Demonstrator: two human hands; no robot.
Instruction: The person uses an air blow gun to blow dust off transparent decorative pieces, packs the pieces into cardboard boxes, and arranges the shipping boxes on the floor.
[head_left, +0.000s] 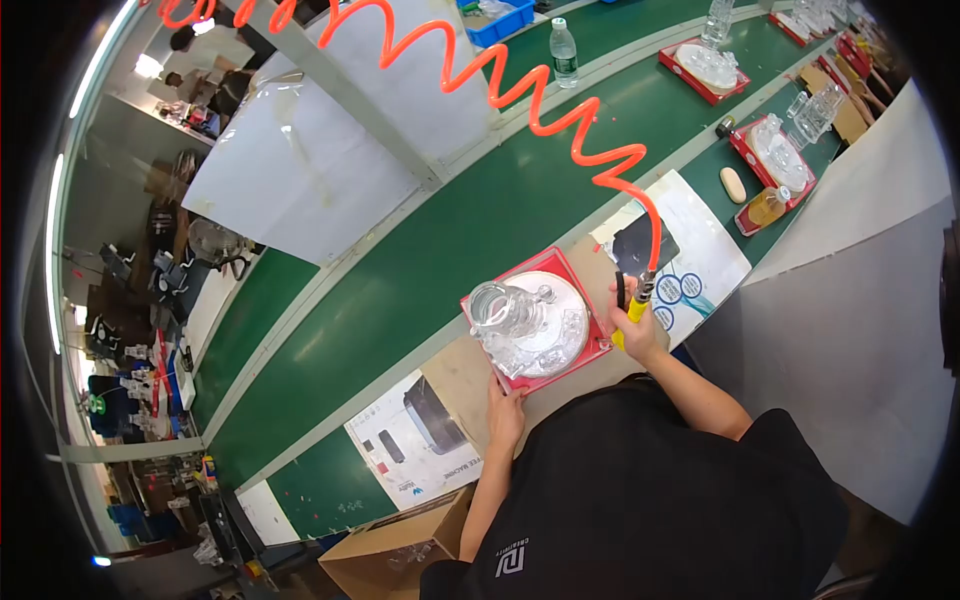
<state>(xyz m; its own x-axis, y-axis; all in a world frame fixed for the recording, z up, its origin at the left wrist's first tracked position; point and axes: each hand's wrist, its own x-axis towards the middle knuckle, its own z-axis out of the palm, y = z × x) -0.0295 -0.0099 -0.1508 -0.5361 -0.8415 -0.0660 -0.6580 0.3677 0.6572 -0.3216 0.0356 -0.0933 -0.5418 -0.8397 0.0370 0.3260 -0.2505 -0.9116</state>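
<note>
My right hand is closed around a yellow air gun, whose orange coiled hose rises up and to the left. At the near edge of a red tray, my left hand touches the rim, its fingertips partly hidden. A round white disc lies in the tray. On it are a clear glass jar and several small clear glass pieces. The air gun is to the right of the tray, apart from the glass.
Flattened printed cardboard lies left of the tray, and a printed sheet lies right. Farther right are a bottle of yellow liquid and another red tray. A water bottle stands beyond. An open carton is below the table edge.
</note>
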